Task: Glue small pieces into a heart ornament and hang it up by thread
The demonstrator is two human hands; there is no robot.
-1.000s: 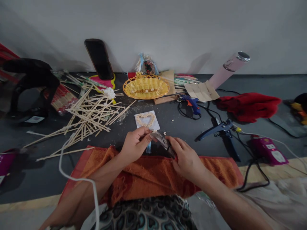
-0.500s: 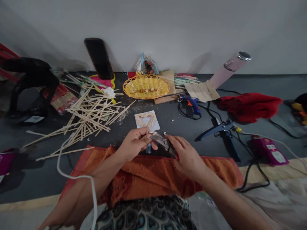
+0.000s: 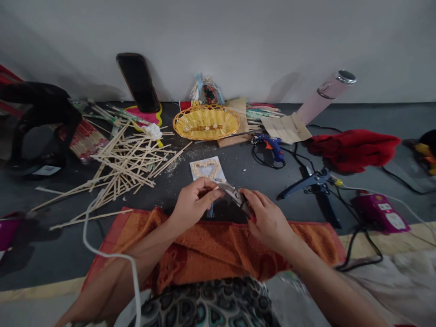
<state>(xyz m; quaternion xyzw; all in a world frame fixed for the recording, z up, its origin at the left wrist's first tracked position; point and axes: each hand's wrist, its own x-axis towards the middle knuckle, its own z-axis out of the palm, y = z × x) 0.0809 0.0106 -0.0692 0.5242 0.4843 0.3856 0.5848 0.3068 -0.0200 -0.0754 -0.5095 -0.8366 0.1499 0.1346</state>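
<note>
My right hand (image 3: 267, 215) is wrapped round the handles of a pair of pliers (image 3: 234, 194), whose metal jaws point up and left. Thumb and fingertips of my left hand (image 3: 192, 200) are pinched together at the jaw tips; whatever small thing they hold is too hidden to name. Just beyond the hands, a heart outline (image 3: 215, 169) of small pale pieces lies on a square of white paper (image 3: 220, 176). A blue tassel (image 3: 210, 210) hangs below my left fingers, its upper end hidden.
Loose thin sticks (image 3: 126, 159) are heaped at the left. A yellow wicker basket (image 3: 206, 132) stands at the back, with a blue glue gun (image 3: 274, 147) to its right. Farther right lie a blue-handled cutter (image 3: 306, 184) and red cloth (image 3: 354, 150). An orange towel (image 3: 204, 250) covers the near edge.
The pliers and my right hand have shifted slightly right and away. A pale bit seen beside my right fingertips no longer shows. My left fingers remain pinched at the jaws.
</note>
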